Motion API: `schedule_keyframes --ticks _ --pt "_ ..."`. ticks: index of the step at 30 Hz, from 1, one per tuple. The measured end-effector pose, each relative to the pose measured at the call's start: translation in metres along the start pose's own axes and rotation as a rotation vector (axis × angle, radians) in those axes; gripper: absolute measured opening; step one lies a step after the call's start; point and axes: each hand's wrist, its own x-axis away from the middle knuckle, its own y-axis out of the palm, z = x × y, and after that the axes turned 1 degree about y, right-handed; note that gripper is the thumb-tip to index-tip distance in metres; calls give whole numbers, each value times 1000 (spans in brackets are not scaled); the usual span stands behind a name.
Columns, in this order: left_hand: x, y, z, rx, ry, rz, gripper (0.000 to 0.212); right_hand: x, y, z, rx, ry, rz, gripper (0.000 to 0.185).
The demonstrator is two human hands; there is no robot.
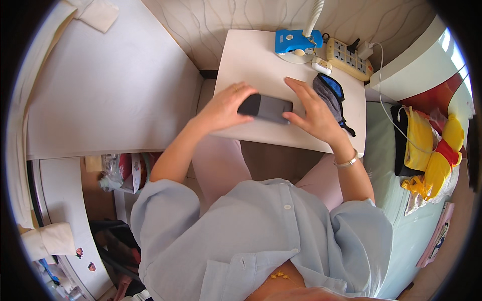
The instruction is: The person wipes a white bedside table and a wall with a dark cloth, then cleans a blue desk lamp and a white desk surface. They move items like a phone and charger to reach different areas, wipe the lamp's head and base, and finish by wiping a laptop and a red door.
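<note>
A dark grey oblong case [274,109], blurred and black at its left end, is between my hands over the small white table. My left hand [228,104] grips the black end, fingers along the far edge and thumb along the near edge. At the other end, my right hand [310,109] is spread, with its thumb overlapping the case's corner. Whether that thumb presses on it I cannot tell. Just beyond my right hand lies a grey fabric pouch [327,94] with blue lining and black trim.
On the white table [248,49] stand a lamp with a white gooseneck [314,17], a blue holder [295,42], an earbud case [322,66] and a power strip [348,60]. A bed [380,150] with a yellow plush bear [440,165] is at right, a larger white surface [113,86] at left.
</note>
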Motion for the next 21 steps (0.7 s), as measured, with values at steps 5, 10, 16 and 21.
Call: schedule_keyframes --ticks 5,10,16,21 --pt "-37 -31 -54 5 -31 73 57 -56 37 28 -19 -1 70 64" --pt "-73 -47 -83 25 -57 -8 58 -89 45 45 143 -4 116 60" --pt "-114 -41 -98 -14 -27 -123 63 -79 41 46 280 25 259 62" --pt "-139 -35 -106 -129 67 -99 68 -87 53 52 413 103 315 63"
